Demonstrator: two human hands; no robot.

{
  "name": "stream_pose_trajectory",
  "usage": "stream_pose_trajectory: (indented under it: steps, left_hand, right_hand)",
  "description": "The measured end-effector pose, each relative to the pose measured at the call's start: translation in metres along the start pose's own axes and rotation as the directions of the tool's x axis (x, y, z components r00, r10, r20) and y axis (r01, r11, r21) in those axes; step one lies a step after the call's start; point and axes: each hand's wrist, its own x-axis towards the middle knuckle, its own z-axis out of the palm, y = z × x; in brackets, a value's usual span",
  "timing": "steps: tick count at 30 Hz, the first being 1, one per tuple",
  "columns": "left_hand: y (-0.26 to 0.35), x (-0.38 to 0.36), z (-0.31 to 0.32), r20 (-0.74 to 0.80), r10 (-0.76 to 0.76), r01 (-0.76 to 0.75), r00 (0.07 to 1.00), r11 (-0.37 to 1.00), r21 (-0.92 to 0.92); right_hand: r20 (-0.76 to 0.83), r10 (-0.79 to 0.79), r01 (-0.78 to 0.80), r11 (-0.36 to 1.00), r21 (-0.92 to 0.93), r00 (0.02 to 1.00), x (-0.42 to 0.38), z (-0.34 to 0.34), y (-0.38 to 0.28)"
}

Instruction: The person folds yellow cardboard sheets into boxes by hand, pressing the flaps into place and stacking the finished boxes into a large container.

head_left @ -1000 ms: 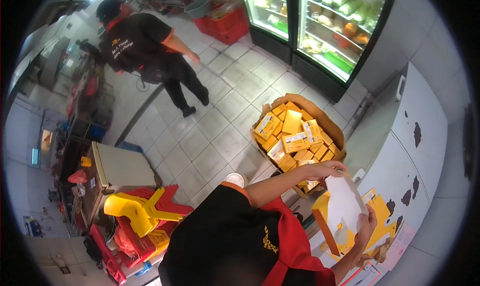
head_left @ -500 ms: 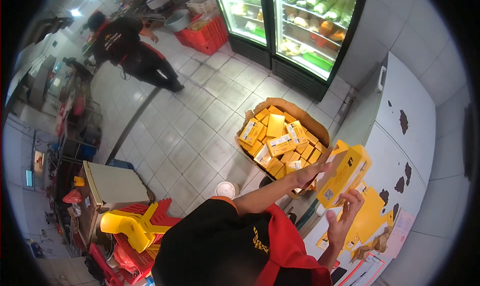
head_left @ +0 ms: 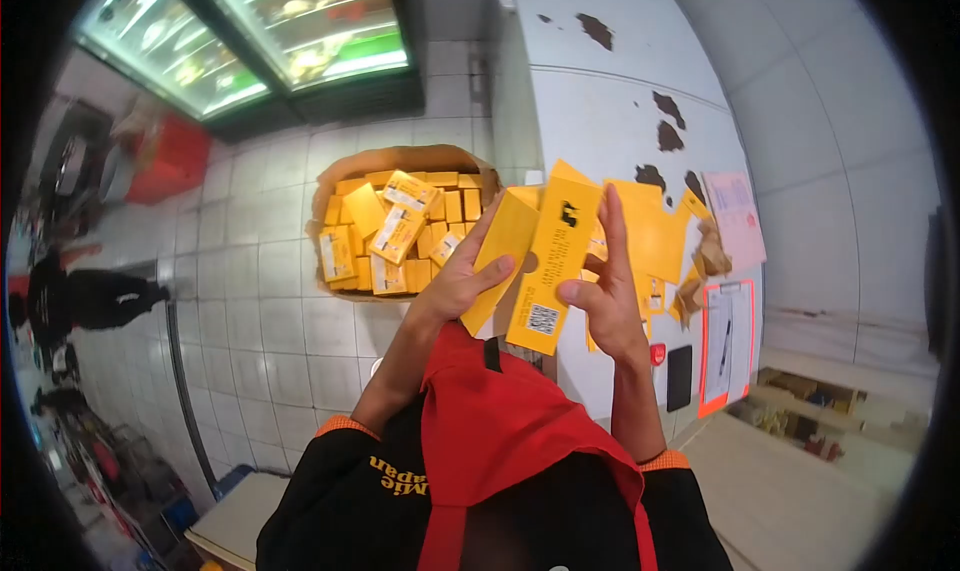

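A yellow printed carton (head_left: 553,261) is held up in front of my red apron, its end flaps standing apart. My left hand (head_left: 462,283) grips the left panel, thumb on its face and fingers behind. On the other side, my right hand (head_left: 608,301) has its thumb against the lower right edge and its fingers up along the side. Below and left, a large cardboard box (head_left: 405,157) on the floor holds many closed yellow boxes (head_left: 363,209). Flat yellow card pieces (head_left: 650,229) lie on the white surface beside my right hand.
The white chest-like unit (head_left: 590,91) has dark worn patches. On it lie a pink sheet (head_left: 735,214), crumpled brown paper (head_left: 711,253), a clipboard (head_left: 742,343) and a black phone (head_left: 679,379). Glass-door fridges (head_left: 330,66), a red crate (head_left: 172,159) and another person (head_left: 85,291) are farther off.
My view has turned toward the white unit. The carton has moved in front of my body, and its panels now spread apart. My right hand has closed onto its edge.
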Motion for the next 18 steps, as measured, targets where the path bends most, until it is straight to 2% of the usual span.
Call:
stream_pose_trajectory:
  steps: [2, 3, 5, 7, 8, 10, 11, 13, 14, 15, 16, 17, 18]
  left_hand:
    - [0.006, 0.000, 0.006, 0.037, -0.019, 0.020, 0.999, 1.000, -0.021]
    - [0.007, 0.000, 0.008, 0.048, -0.027, 0.028, 0.998, 0.999, -0.035]
    - [0.004, -0.003, 0.009, 0.063, -0.062, 0.068, 0.996, 0.992, -0.105]
    - [0.005, -0.003, 0.012, 0.153, -0.076, 0.077, 0.985, 0.997, 0.003]
    - [0.006, -0.004, 0.015, 0.158, -0.080, 0.081, 0.984, 0.997, 0.003]
    - [0.008, -0.003, 0.023, 0.149, -0.072, 0.093, 0.986, 0.987, -0.133]
    - [0.010, -0.003, 0.026, 0.154, -0.075, 0.096, 0.985, 0.986, -0.134]
    - [0.010, -0.006, 0.032, 0.068, -0.133, 0.149, 0.989, 0.848, -0.509]
    - [0.010, -0.009, 0.031, 0.077, -0.136, 0.156, 0.988, 0.846, -0.510]
    - [0.012, -0.014, 0.026, 0.040, -0.046, 0.059, 0.998, 0.887, -0.457]
    - [0.014, -0.017, 0.022, 0.009, 0.046, -0.038, 0.999, 0.916, -0.400]
    - [0.018, -0.017, 0.020, 0.022, 0.038, -0.026, 0.999, 0.915, -0.402]
    - [0.026, -0.017, 0.021, 0.085, 0.187, -0.168, 0.979, 0.967, -0.191]
  right_hand:
    - [0.048, 0.102, -0.098, 0.992, -0.079, 0.994, -0.003, 0.005, -0.016]
    - [0.034, 0.104, -0.101, 0.992, -0.078, 0.994, -0.004, 0.005, -0.016]
    - [0.012, 0.036, -0.032, 0.973, -0.227, 0.999, -0.002, 0.004, -0.014]
    - [0.001, 0.010, -0.010, 0.980, -0.197, 1.000, 0.002, -0.001, -0.004]
    - [0.028, 0.047, -0.041, 0.984, -0.174, 0.999, 0.003, -0.002, -0.001]
    - [0.050, 0.080, -0.071, 0.986, -0.152, 0.996, 0.006, -0.005, 0.005]
    - [0.066, 0.054, -0.042, 0.985, -0.166, 0.996, 0.007, -0.006, 0.008]
    - [0.073, 0.034, -0.021, 0.983, -0.180, 0.997, 0.009, -0.007, 0.012]
    - [-0.014, 0.103, -0.102, 0.994, 0.038, 0.995, 0.012, -0.005, 0.014]
    - [-0.085, 0.185, -0.158, 0.952, 0.261, 0.979, 0.015, -0.006, 0.016]
    - [-0.102, 0.205, -0.161, 0.929, 0.334, 0.973, 0.020, -0.011, 0.019]
    - [-0.116, 0.206, -0.157, 0.928, 0.337, 0.972, 0.022, -0.014, 0.020]
    - [-0.112, 0.234, -0.173, 0.904, 0.391, 0.966, 0.022, -0.016, 0.021]
